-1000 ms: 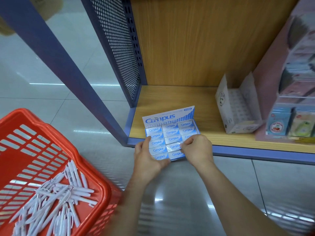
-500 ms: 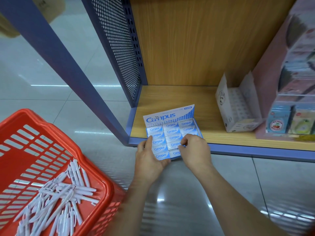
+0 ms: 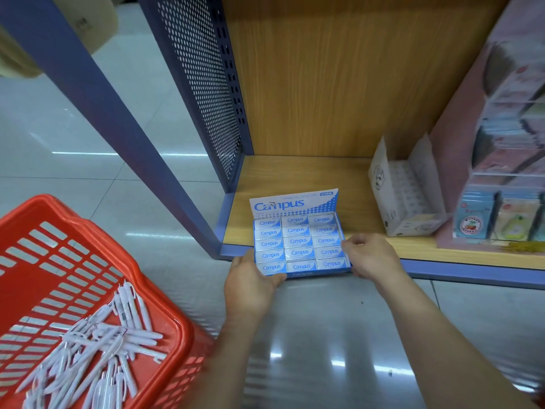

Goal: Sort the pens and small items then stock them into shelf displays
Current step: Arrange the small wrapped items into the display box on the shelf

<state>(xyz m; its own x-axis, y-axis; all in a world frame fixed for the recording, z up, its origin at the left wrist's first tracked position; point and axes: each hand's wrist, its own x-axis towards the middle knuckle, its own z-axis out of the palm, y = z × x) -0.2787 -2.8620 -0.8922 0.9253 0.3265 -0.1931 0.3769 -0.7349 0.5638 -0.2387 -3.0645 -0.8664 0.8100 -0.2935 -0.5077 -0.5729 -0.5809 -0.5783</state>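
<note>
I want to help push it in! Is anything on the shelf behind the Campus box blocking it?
Nothing visible does. The shelf behind the Campus box is bare; the white display box stands apart, to its right.

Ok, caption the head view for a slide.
Left hand and right hand hold the Campus box at the shelf edge; pens lie in the red basket.

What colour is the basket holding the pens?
Red. The basket has slotted walls; the head view, lower left, shows it best.

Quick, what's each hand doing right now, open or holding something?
Left hand: grips the eraser box at its near left corner.
Right hand: grips the same box at its right edge.
</note>
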